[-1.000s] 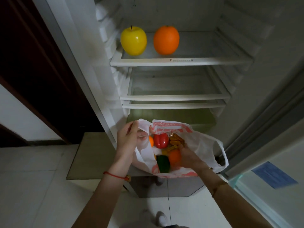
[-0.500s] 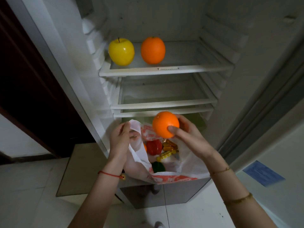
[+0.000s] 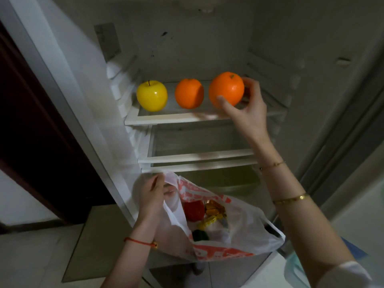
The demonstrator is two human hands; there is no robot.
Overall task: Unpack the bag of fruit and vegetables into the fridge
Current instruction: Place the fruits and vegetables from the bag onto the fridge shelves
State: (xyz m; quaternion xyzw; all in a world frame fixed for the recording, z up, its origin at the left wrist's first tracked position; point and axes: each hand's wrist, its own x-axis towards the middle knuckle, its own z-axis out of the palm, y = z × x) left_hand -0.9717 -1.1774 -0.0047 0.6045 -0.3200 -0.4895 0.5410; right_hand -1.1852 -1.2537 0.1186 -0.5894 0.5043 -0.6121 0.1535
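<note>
My right hand [image 3: 248, 102] grips an orange [image 3: 226, 90] just above the right part of the fridge's top shelf [image 3: 176, 119]. On that shelf sit a yellow apple [image 3: 152, 96] at the left and a second orange [image 3: 189, 93] beside it. My left hand [image 3: 151, 195] holds the rim of a white and red plastic bag [image 3: 245, 235] in front of the fridge's lower part. Inside the bag lie a red pepper [image 3: 193, 210], a green vegetable [image 3: 200, 235] and yellow and orange wrapped packets [image 3: 214, 213].
Two lower fridge shelves [image 3: 197, 156] hold nothing, with a drawer [image 3: 224, 179] beneath them. A dark wooden door [image 3: 31, 129] stands at the left. The fridge door edge [image 3: 340, 129] rises at the right. Pale floor tiles [image 3: 31, 256] lie below.
My right hand has lifted an orange out of the bag and carried it up to the top shelf. My left hand has kept hold of the bag's rim.
</note>
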